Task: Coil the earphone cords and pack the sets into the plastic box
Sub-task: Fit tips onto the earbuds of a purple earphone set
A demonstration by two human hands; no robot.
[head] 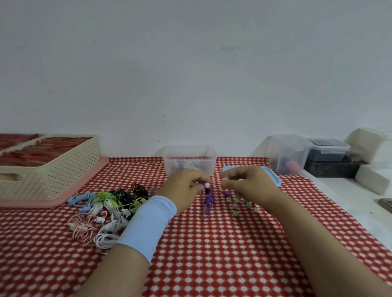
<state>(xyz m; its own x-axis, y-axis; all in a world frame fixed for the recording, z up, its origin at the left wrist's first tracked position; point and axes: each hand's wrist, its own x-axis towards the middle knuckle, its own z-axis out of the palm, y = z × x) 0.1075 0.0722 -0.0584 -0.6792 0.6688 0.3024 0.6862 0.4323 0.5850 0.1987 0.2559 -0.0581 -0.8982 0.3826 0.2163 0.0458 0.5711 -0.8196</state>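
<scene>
Head view, looking down on tabletop (208, 261) covered with red cloth printed in small white diamond-like dots. Left hand (184, 190) closed in a pinch on a purple earphone set (207, 199): white-tipped earbud end at the fingertips, purple cord hanging in a loose bundle down onto the cloth. Light blue fabric wristband (146, 224) on the left forearm, smooth and tubular. Right hand (247, 186) raised just beside the left, fingers curled, thumb and forefinger pinched together on something small; what it holds too small to tell. Below the right hand, several small green round ear tips (235, 213) scattered on the cloth. Clear plastic box (190, 159) directly behind the hands, rectangular with rounded corners, translucent walls, some dim contents inside. Light blue lid (272, 176) lying flat to its right, partly hidden by the right hand. To the left of the left forearm, tangled pile of earphones (104, 209): blue, green, black, white and pinkish cords, some flat-ribbon, some in loose coils. Far left, cream perforated plastic basket (43, 177) with handle cutout, holding red items, resting on a pink tray (53, 202). Far right, second clear box (289, 154) and a dark-filled lidded container (327, 149) on a white surface.
</scene>
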